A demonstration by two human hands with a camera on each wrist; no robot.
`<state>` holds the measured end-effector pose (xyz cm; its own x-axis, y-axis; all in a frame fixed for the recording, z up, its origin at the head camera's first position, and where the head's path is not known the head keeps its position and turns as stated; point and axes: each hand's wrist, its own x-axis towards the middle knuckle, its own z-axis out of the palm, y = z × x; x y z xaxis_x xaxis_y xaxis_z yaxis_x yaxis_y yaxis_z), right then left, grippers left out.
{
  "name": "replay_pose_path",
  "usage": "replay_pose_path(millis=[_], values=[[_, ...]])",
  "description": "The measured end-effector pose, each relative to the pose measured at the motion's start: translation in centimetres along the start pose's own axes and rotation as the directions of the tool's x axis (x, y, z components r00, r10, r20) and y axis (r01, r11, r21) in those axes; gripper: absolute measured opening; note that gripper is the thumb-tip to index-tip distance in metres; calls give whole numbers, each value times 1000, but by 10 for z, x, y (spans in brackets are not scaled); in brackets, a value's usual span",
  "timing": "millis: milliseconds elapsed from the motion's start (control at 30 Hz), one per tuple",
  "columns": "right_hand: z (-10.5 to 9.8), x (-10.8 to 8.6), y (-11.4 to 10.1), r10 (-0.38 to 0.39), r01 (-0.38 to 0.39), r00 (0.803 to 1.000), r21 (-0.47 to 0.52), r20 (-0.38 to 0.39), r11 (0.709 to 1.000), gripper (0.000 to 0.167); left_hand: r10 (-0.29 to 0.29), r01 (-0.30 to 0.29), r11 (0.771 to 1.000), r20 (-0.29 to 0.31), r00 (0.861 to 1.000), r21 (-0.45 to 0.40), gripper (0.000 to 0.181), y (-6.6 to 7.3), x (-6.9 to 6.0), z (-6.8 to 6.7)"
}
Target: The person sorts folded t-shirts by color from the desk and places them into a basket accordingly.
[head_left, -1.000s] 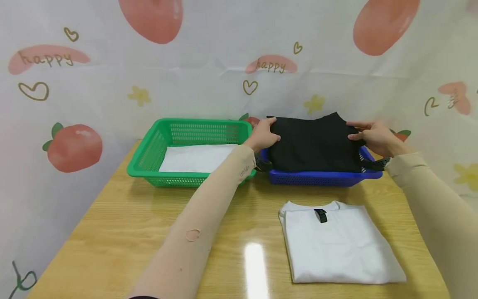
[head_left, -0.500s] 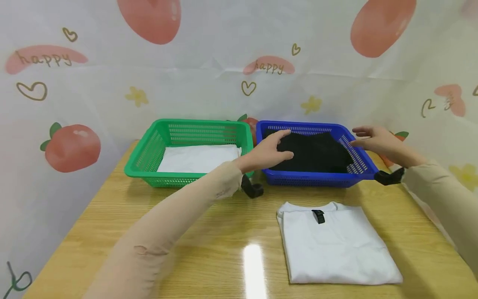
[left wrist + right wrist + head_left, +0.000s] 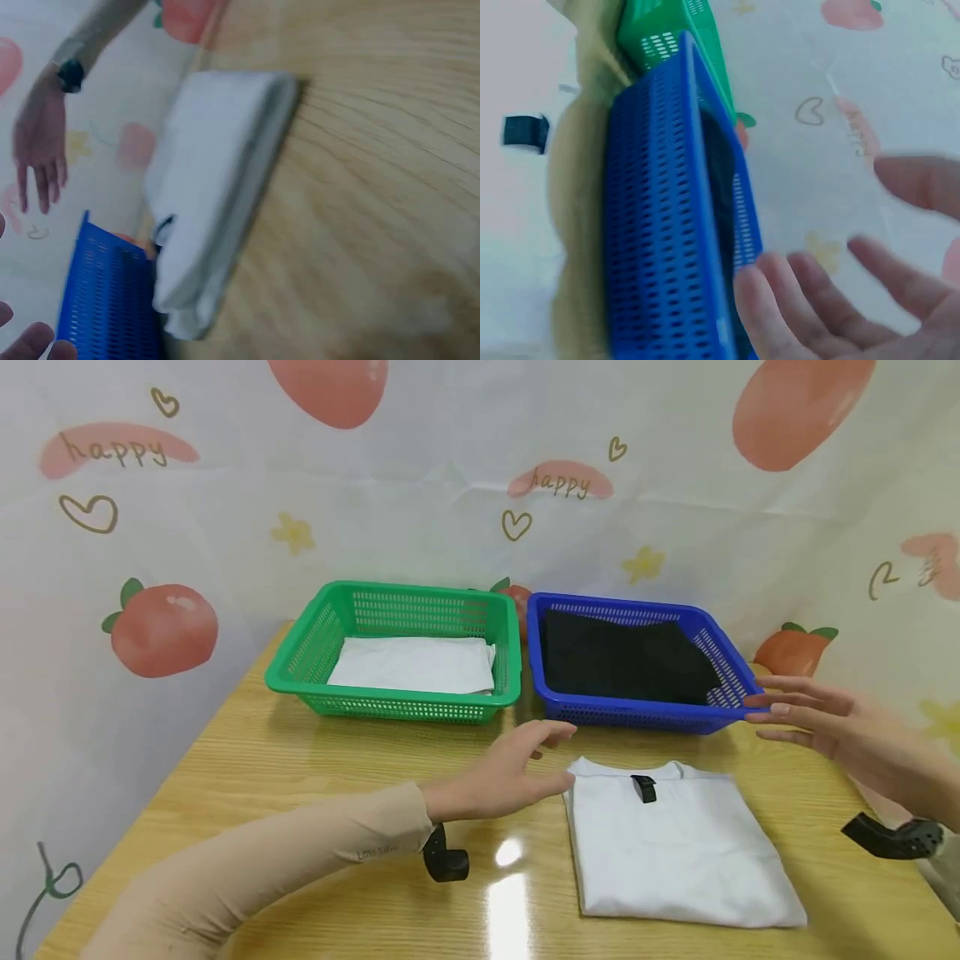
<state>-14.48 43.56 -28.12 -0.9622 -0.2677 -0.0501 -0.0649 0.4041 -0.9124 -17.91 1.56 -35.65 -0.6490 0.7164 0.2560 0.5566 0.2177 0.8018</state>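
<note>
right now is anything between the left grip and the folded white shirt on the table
Nothing visible stands between the left grip and the folded white shirt: in the head view they nearly meet at its collar corner, though contact is unclear. The blue basket stands beyond the collar, not between them.

Shirt (image 3: pixel 682 856) — matt cloth, table (image 3: pixel 300 768) — glossy wood

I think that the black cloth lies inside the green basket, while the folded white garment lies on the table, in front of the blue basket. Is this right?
Not quite: the head view shows the black cloth inside the blue basket; the green basket holds white cloth. The folded white garment does lie on the table, as you say.
</note>
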Motion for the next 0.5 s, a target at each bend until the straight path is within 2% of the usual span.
replay_pose_path(millis=[100,167,300,500], values=[[3,-11,10,7,-10,996,28,94,1000,44,-51,51,998,31,998,-21,56,-11,-6,8],[6,-17,19,12,-12,992,0,124,1000,44,-92,95,993,53,994,-64,59,-17,-9,12],[9,-23,38,5,-15,981,49,196,999,45,-171,178,975,67,983,-131,63,-23,-14,20],[8,-28,62,158,-179,964,79,214,981,46,-262,267,944,51,964,-195,63,-22,-16,36]])
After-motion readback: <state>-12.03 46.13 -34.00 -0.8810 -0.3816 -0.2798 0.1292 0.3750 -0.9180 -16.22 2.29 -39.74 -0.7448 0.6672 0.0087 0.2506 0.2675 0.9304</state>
